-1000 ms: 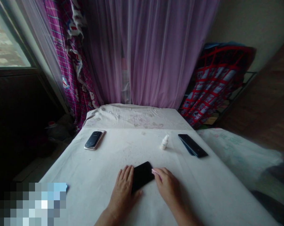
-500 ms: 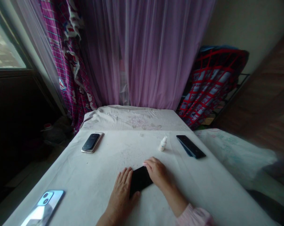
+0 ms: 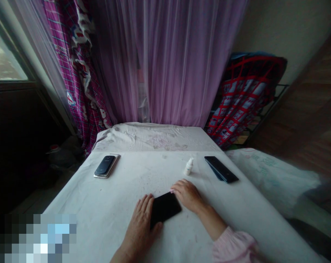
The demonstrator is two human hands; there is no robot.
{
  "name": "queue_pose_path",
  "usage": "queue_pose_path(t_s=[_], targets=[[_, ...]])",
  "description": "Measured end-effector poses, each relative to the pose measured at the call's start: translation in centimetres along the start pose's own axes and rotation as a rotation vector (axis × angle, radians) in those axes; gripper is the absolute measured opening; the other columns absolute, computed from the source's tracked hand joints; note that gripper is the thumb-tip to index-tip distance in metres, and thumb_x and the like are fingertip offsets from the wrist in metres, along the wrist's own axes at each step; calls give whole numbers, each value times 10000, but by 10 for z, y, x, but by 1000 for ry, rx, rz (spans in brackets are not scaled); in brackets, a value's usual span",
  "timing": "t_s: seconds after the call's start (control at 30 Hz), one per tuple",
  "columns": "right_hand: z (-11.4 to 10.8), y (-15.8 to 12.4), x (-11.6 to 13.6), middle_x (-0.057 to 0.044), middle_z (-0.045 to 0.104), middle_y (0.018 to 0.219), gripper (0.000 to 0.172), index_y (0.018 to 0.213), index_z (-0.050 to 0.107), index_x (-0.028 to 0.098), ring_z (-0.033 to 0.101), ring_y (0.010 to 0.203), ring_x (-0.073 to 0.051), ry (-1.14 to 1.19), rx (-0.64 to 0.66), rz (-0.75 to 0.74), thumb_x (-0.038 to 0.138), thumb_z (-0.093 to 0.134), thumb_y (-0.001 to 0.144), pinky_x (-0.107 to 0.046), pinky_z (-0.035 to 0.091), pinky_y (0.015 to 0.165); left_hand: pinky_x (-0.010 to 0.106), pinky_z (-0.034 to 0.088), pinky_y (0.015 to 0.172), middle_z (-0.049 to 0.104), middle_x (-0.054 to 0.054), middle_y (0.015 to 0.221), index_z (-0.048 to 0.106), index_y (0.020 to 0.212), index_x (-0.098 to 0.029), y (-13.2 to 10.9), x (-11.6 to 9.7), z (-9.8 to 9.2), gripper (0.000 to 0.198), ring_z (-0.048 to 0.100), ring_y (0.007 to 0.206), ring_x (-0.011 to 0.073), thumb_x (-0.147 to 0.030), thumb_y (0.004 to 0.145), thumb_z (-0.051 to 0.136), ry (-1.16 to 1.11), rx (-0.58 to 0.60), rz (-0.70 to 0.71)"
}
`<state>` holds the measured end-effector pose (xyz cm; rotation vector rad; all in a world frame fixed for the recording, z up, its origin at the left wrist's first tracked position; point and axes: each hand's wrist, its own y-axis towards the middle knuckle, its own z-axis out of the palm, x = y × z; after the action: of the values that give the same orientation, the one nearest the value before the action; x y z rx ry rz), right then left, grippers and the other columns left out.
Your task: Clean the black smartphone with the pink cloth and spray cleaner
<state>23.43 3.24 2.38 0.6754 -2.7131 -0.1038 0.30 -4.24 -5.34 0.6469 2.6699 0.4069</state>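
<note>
A black smartphone (image 3: 167, 209) lies on the table with its dark face up. My left hand (image 3: 140, 223) clasps its left end, fingers at the far edge and thumb at the near edge. My right hand (image 3: 187, 195) is closed at the phone's far right corner. A small pink cloth (image 3: 172, 191) shows at its fingertips, most of it hidden by the fingers. Beyond the right hand, a small white spray bottle (image 3: 189, 167) stands upright.
Two stacked phones (image 3: 105, 165) lie at the table's left, and two more dark phones (image 3: 221, 170) overlap at the right. A white cloth (image 3: 132, 182) covers the table. Purple curtains (image 3: 176, 65) hang behind it. The lower left corner is pixelated.
My right hand has moved slightly right along the phone's far edge with the pink cloth, baring more of its right end. My left hand keeps its hold.
</note>
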Motion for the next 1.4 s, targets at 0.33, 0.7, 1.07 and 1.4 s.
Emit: queue_pose_path(t_s=[0.33,0.7,1.07,1.4], targets=[[19,5,21,-26,705,915,172,913,730,236,580,919,-178,32,-58,-99,158,577,905,-276,428,830,521,369,1115,448,163,1484,316,1472,-155,4,-4,-12,697,385,1387,327,-358,861,581,-8,46,-2],[20,-27,22,-66,722,915,237,977,718,197,664,859,-179,72,-178,242,161,485,959,-251,473,769,513,355,1120,480,161,1459,326,1458,-147,4,-17,-4,659,397,1382,311,-411,886,518,38,-42,-129],[26,-63,21,-60,738,892,245,931,707,201,689,823,-183,88,-250,259,160,467,952,-249,481,731,512,374,1113,416,179,1502,254,1503,-126,3,-12,-11,728,355,1401,327,-425,900,530,15,29,-60],[34,-58,55,-66,724,930,246,971,695,203,666,858,-192,8,-145,178,91,480,932,-275,477,788,513,389,1109,427,186,1492,268,1501,-119,1,0,-19,682,379,1390,320,-280,887,518,-99,68,10]])
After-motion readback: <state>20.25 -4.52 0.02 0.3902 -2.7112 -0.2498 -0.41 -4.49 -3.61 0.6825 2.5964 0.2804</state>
